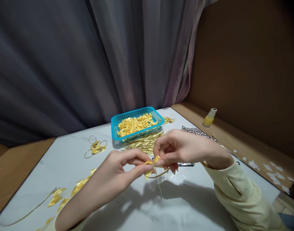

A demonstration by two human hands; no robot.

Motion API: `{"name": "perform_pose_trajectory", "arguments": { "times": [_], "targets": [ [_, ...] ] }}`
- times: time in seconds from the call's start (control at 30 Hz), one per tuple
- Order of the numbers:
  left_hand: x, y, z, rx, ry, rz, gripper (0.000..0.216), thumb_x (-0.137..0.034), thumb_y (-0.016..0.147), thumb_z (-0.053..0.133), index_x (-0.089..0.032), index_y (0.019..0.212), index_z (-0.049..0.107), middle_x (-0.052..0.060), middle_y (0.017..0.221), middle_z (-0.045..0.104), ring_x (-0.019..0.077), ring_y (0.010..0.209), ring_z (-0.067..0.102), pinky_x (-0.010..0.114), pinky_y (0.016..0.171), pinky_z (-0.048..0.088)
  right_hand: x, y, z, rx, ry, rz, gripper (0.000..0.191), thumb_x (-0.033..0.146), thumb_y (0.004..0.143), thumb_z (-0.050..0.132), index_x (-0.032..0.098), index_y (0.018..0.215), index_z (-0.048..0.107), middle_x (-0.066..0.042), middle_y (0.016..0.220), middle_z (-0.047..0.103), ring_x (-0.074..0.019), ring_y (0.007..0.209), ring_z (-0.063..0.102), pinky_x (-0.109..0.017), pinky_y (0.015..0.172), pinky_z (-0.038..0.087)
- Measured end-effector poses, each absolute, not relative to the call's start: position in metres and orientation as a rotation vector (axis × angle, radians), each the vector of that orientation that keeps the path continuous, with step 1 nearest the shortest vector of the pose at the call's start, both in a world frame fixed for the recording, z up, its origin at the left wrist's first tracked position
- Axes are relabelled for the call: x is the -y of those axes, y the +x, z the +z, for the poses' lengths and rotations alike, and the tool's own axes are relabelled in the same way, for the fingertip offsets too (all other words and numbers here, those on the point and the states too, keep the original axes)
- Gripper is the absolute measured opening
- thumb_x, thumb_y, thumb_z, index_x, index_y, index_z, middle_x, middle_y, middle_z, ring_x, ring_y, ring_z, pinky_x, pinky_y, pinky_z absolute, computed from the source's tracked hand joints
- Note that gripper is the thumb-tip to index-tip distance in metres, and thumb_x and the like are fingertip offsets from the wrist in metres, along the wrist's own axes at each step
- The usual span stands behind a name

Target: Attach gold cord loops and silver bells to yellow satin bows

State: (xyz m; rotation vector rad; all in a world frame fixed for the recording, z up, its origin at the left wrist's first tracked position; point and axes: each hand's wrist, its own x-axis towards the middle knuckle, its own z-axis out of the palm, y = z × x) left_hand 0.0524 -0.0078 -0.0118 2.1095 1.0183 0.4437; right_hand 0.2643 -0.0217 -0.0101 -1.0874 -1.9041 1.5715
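Note:
A yellow satin ribbon bow is pinched between my two hands above the white tabletop. My left hand is closed on the bow's left side, thumb against forefinger. My right hand is closed at the bow's right side, pinching it near the middle. A gold cord curves below the bow, from one hand toward the other, and a thin pale strand hangs down. Behind my hands lies a pile of gold cord pieces. Part of a dark metal tool shows beside my right fingers.
A blue basket holds many yellow bows. Finished-looking bows with cord loops lie at left, loose yellow ribbon pieces by my left forearm. Small metal rings or bells and a yellow-white cone are at right.

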Motion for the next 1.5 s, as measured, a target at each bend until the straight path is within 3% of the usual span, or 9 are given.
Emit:
{"name": "perform_pose_trajectory", "arguments": {
  "times": [0.2, 0.5, 0.9, 1.33, 1.5],
  "targets": [
    [0.008, 0.051, -0.011, -0.987, 2.140, 0.480, 0.011, -0.032, 0.081, 0.066, -0.023, 0.076, 0.072, -0.003, 0.076, 0.076, 0.0151, 0.072, 0.070, 0.021, 0.064, 0.050, 0.026, 0.267, -0.010, 1.864, -1.078, 1.545, 0.023, 0.010, 0.077, 0.063, 0.019, 0.091, 0.047, 0.005, 0.066, 0.059, -0.0083, 0.054, 0.060, -0.020, 0.053, 0.051],
    [0.009, 0.053, -0.011, -0.960, 2.161, 0.415, 0.010, -0.029, 0.082, 0.066, -0.023, 0.076, 0.071, -0.005, 0.073, 0.075, 0.0127, 0.069, 0.069, 0.019, 0.065, 0.049, 0.036, 0.266, -0.010, 1.854, -1.164, 1.392, 0.020, 0.010, 0.076, 0.058, 0.020, 0.083, 0.043, 0.001, 0.063, 0.063, -0.0147, 0.058, 0.066, -0.022, 0.050, 0.050],
    [0.006, 0.054, -0.015, -0.934, 2.190, 0.477, 0.008, -0.025, 0.081, 0.066, -0.022, 0.075, 0.071, -0.005, 0.075, 0.075, 0.0124, 0.070, 0.070, 0.019, 0.066, 0.051, 0.041, 0.262, -0.009, 1.945, -1.176, 1.176, 0.015, 0.005, 0.074, 0.057, 0.018, 0.072, 0.051, 0.003, 0.058, 0.059, -0.0121, 0.055, 0.066, -0.019, 0.050, 0.049],
    [0.011, 0.050, -0.019, -0.953, 2.343, 0.673, 0.007, -0.023, 0.081, 0.064, -0.022, 0.076, 0.069, -0.005, 0.071, 0.074, 0.0120, 0.064, 0.068, 0.019, 0.058, 0.049, 0.045, 0.257, -0.005, 2.042, -1.283, 0.823, 0.013, 0.006, 0.077, 0.057, 0.017, 0.081, 0.064, 0.000, 0.078, 0.067, -0.0095, 0.065, 0.059, -0.021, 0.062, 0.046],
    [0.014, 0.051, -0.020, -0.947, 2.401, 0.753, 0.008, -0.020, 0.082, 0.062, -0.022, 0.077, 0.068, -0.004, 0.070, 0.072, 0.0121, 0.060, 0.066, 0.019, 0.052, 0.049, 0.046, 0.257, -0.004, 2.099, -1.311, 0.785, 0.015, 0.007, 0.078, 0.055, 0.016, 0.081, 0.066, 0.000, 0.072, 0.067, -0.0097, 0.061, 0.057, -0.021, 0.057, 0.042]
  ]
}}
